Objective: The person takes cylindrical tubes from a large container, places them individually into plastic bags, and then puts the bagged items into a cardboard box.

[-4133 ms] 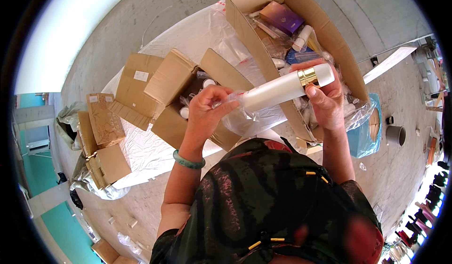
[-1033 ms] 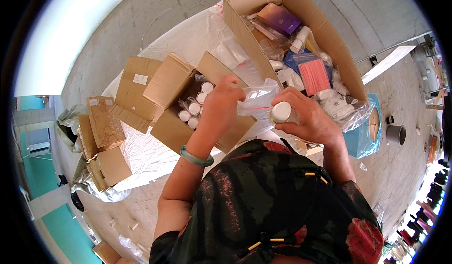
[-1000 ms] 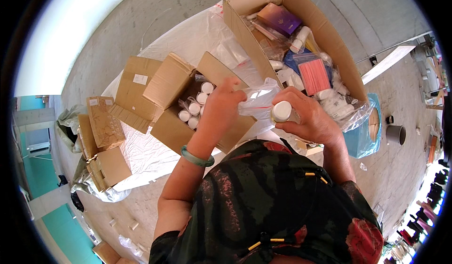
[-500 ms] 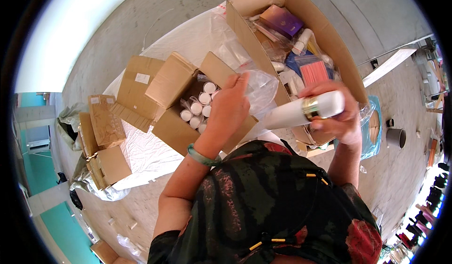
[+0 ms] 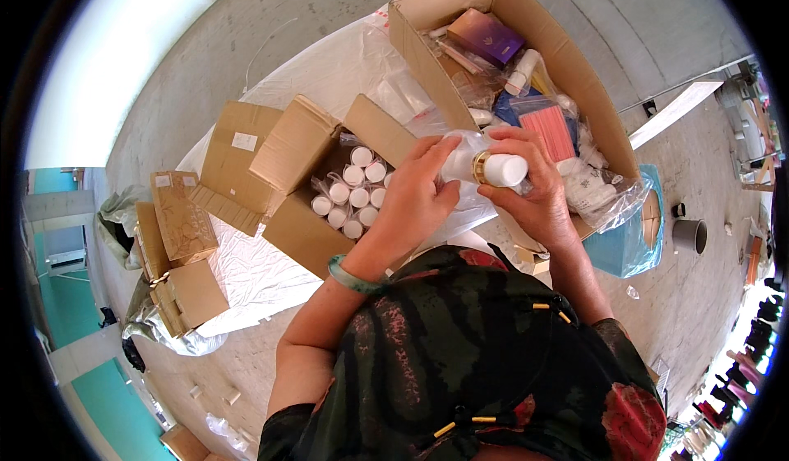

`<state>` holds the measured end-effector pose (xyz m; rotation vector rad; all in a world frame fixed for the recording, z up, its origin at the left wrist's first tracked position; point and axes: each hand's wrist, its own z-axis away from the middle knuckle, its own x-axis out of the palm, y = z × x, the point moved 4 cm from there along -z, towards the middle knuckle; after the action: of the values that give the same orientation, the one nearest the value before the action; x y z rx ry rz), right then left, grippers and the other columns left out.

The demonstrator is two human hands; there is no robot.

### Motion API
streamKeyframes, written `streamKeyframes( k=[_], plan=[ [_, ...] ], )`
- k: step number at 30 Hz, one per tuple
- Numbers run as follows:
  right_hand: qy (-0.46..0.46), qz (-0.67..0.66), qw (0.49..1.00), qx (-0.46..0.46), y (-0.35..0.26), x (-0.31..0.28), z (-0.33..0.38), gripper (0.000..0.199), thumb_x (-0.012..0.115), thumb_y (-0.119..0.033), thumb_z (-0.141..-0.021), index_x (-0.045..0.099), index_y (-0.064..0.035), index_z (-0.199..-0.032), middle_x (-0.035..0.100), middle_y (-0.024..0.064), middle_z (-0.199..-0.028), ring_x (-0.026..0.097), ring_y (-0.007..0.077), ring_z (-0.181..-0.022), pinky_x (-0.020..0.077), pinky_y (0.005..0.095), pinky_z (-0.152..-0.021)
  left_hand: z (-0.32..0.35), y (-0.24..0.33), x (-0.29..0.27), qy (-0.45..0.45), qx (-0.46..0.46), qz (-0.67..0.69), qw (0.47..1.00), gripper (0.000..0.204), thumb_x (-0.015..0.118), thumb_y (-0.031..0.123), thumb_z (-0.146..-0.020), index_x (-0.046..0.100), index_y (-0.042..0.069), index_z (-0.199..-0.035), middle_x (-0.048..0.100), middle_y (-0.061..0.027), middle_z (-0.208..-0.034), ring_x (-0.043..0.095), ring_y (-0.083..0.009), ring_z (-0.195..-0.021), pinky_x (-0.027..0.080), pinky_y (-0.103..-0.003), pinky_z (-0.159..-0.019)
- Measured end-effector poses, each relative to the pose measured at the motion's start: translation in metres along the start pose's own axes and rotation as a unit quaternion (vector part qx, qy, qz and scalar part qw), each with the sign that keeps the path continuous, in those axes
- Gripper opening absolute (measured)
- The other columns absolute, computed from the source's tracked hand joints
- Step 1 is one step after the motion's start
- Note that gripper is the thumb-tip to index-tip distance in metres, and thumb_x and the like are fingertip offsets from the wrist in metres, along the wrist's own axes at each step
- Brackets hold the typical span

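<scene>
I hold a white bottle (image 5: 493, 168) with a gold collar and a white cap, cap end toward me. My right hand (image 5: 534, 198) grips it from below and from the right. My left hand (image 5: 415, 198) presses a clear plastic bag (image 5: 456, 161) against the bottle's body. Just left of my left hand stands an open cardboard box (image 5: 300, 231) filled with several upright white-capped bottles (image 5: 353, 194). A green bangle (image 5: 349, 274) sits on my left wrist.
A large open carton (image 5: 592, 108) at the upper right holds a purple box, a pink packet and bagged items. Flat and folded cartons (image 5: 181, 247) lie at the left on white sheeting (image 5: 246, 272). A blue bin (image 5: 633, 247) and a grey cup (image 5: 689, 235) stand at the right.
The bottle lay sideways half a second ago; now its cap points toward me. My left hand has come down from the bag's top onto the bottle's side.
</scene>
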<state>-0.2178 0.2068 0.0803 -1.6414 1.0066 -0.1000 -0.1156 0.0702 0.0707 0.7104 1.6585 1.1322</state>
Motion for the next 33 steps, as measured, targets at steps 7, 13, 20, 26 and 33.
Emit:
streamKeyframes(
  k=[7,13,20,26,33],
  plan=[
    [0.004,-0.019,0.999,0.038,0.019,0.010,0.004,0.046,0.072,-0.003,-0.069,0.053,-0.0068,-0.111,0.049,0.0124,-0.126,0.047,0.0285,-0.117,0.0369,0.0364,-0.098,-0.002,0.008,0.000,0.000,-0.038,0.088,0.995,0.044,0.060,0.000,-0.076,0.053,0.000,-0.119,0.055,-0.0055,-0.108,0.046,-0.0061,-0.063,0.039,-0.022,-0.057],
    [-0.020,-0.107,0.987,0.115,0.027,0.003,0.008,0.060,0.072,-0.011,-0.071,0.045,-0.0062,-0.124,0.047,0.0132,-0.129,0.045,0.0272,-0.120,0.0360,0.0362,-0.099,-0.003,0.005,0.002,0.002,-0.018,0.069,0.997,0.040,0.060,-0.001,-0.076,0.056,0.000,-0.116,0.056,-0.0051,-0.106,0.047,-0.0061,-0.065,0.040,-0.021,-0.059],
    [-0.128,0.204,0.970,-0.026,-0.017,0.007,0.002,0.077,0.075,-0.019,-0.067,0.037,-0.0091,-0.133,0.055,0.0143,-0.114,0.052,0.0338,-0.105,0.0417,0.0403,-0.092,-0.003,0.003,0.009,-0.046,-0.018,0.088,0.995,0.033,0.059,-0.002,-0.078,0.058,0.001,-0.111,0.058,-0.0039,-0.100,0.051,-0.0056,-0.067,0.041,-0.020,-0.060],
    [-0.153,0.149,0.975,0.061,0.021,0.011,0.009,0.036,0.068,-0.011,-0.074,0.058,-0.0061,-0.109,0.061,0.0120,-0.090,0.061,0.0300,-0.081,0.0485,0.0332,-0.074,0.000,0.005,0.002,-0.063,-0.114,0.165,0.978,0.032,0.059,0.004,-0.083,0.057,0.004,-0.115,0.059,-0.0050,-0.102,0.055,-0.0070,-0.077,0.043,-0.021,-0.065],
    [0.049,-0.194,0.960,0.195,0.046,-0.016,0.010,0.013,0.052,-0.008,-0.092,0.063,-0.0018,-0.096,0.065,0.0007,-0.090,0.057,0.0075,-0.081,0.0469,0.0241,-0.074,0.006,-0.037,-0.061,0.146,-0.048,0.103,0.983,0.058,0.068,0.025,-0.081,0.044,0.003,-0.129,0.052,-0.0091,-0.118,0.048,-0.0184,-0.112,0.040,-0.032,-0.093]
  ],
)
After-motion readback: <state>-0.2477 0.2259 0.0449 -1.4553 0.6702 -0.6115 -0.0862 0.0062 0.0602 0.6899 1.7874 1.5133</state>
